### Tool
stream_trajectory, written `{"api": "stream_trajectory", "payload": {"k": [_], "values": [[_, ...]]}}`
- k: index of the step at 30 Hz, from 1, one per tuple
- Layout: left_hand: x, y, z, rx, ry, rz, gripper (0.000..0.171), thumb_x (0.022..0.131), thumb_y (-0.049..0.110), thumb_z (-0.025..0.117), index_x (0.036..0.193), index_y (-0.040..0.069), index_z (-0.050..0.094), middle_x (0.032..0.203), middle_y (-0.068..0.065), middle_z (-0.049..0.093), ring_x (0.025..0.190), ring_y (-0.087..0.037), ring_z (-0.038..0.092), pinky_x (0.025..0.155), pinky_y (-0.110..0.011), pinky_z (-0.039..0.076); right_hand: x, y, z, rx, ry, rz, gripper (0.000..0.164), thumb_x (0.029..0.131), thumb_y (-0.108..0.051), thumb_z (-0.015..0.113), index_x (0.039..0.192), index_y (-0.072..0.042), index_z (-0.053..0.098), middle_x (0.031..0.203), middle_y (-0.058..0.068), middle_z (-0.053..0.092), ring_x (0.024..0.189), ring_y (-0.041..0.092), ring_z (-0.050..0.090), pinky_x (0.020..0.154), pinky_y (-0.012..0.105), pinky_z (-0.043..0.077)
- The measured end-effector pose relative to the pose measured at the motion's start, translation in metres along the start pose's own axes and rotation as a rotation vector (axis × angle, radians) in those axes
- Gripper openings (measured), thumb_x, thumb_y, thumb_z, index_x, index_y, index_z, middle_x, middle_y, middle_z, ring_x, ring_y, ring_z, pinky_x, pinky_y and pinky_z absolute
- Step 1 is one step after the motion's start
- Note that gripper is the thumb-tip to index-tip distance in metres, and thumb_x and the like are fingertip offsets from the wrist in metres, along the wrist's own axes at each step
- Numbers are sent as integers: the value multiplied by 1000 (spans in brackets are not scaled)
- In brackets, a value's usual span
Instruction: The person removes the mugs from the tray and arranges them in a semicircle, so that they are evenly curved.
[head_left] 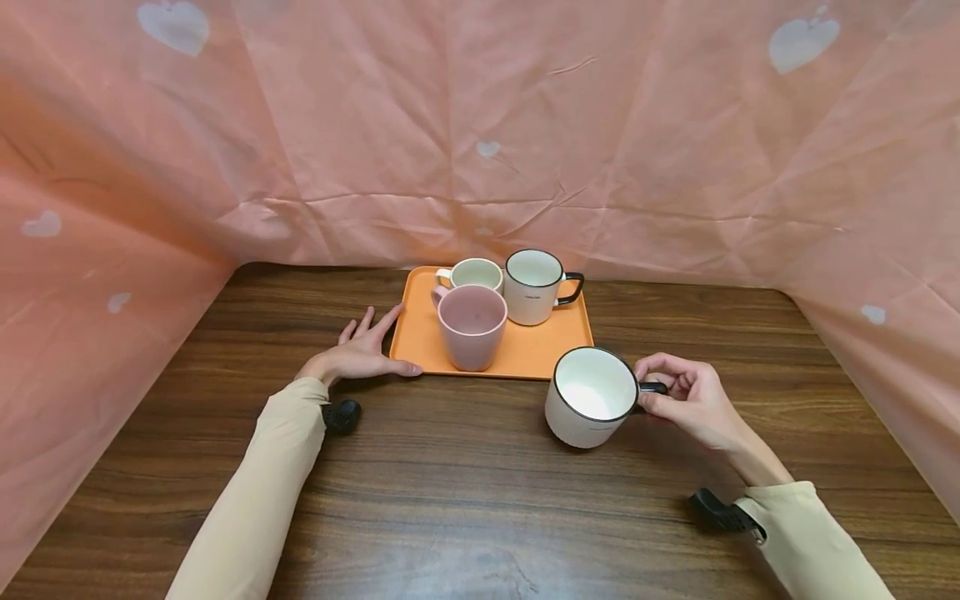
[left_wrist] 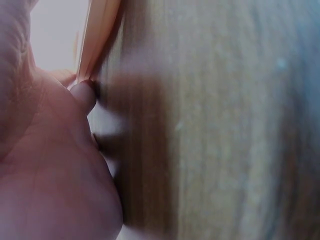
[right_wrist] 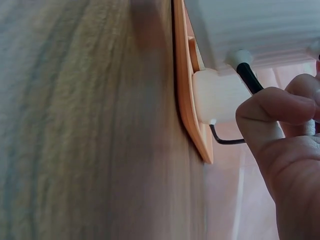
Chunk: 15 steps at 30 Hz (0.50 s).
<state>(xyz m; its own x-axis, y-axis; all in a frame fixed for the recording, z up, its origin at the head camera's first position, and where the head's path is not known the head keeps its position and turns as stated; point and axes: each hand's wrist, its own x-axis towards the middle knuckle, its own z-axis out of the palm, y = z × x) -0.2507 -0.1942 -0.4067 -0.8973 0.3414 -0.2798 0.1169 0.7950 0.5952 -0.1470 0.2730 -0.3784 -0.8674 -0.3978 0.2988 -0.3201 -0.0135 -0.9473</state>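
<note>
A wide white mug [head_left: 592,396] with a black rim is held up, slightly tilted, just before the front right corner of an orange tray [head_left: 525,360]. My right hand [head_left: 686,400] grips its black handle [right_wrist: 248,77]. At the tray's left end rests my left hand [head_left: 360,354], fingers spread and straight, with the thumb along the front left corner. On the tray stand a pink mug [head_left: 472,333], a small cream cup [head_left: 477,273] partly hidden behind it, and a taller white mug [head_left: 531,292] with a black rim and handle.
The tray lies on a dark wooden table [head_left: 450,500], close to its back edge. Pink cloth [head_left: 480,108] with white hearts hangs behind and at both sides. Black straps with small devices [head_left: 345,417] sit at both wrists.
</note>
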Motion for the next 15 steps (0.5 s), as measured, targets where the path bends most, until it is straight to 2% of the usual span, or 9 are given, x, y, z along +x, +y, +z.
{"api": "stream_trajectory", "payload": {"k": [7, 11, 15], "values": [[-2, 4, -2, -4, -1, 8, 119, 80, 60, 77, 167, 26, 2, 172, -24, 2, 160, -38, -14, 125, -64, -9, -13, 5, -7, 32, -92, -47, 51, 82, 29, 50, 106, -12, 67, 98, -12, 72, 82, -7, 66, 60, 11, 52], [-1, 3, -2, 2, -1, 6, 119, 80, 61, 76, 167, 26, 2, 172, -24, 0, 160, -39, -13, 125, -64, -8, -19, 7, -10, 65, -126, -23, 51, 83, 29, 48, 108, -12, 67, 99, -12, 72, 84, -6, 66, 61, 11, 52], [-2, 3, -1, -20, 7, 13, 124, 75, 68, 76, 166, 28, 3, 171, -26, 1, 160, -39, -13, 124, -64, -8, -23, 9, -11, 85, -147, -9, 52, 83, 29, 46, 109, -11, 66, 101, -11, 73, 86, -5, 66, 61, 12, 53]]}}
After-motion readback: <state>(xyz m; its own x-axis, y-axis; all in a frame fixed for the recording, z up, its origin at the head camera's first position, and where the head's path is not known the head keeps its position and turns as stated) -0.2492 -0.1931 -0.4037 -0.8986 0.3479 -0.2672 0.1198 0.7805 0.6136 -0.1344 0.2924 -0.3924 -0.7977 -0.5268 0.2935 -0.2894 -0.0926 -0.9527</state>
